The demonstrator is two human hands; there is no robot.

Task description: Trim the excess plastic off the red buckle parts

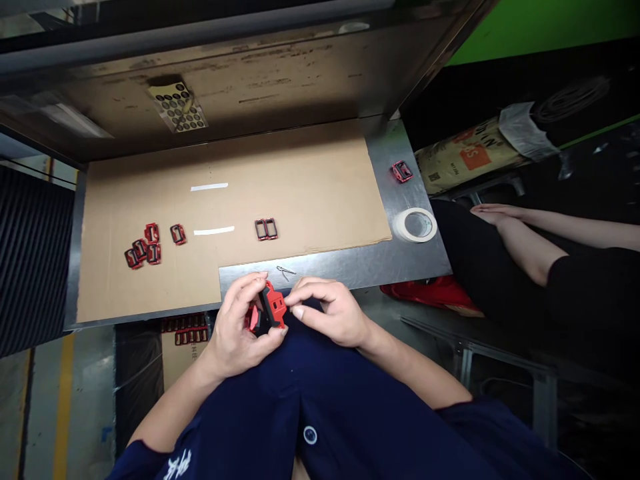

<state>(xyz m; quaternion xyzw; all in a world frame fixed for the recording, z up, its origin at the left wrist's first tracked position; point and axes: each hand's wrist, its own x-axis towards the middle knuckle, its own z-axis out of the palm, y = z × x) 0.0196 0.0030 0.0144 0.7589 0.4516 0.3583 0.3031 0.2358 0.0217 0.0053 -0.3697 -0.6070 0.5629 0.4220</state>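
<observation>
My left hand [237, 333] is closed around a red and black plastic part [276, 305], held above my lap at the table's front edge. Another red and black piece [253, 319] shows inside the same palm; whether the two are joined, I cannot tell. My right hand [330, 312] comes in from the right, its index fingertip touching the red face's edge. Thumb and index tips are pinched close together, and anything between them is too small to make out. Just beyond the hands, a small metal tool [286, 271] with thin legs lies on the bare metal strip.
Several red-black frames [153, 253] lie on the cardboard [310, 180] at left, a pair [266, 229] nearer the middle. A tape roll [418, 225] and another red-black part [401, 171] sit at right. A seated person's arm [530, 250] is beyond. A raised panel [280, 87] backs the table.
</observation>
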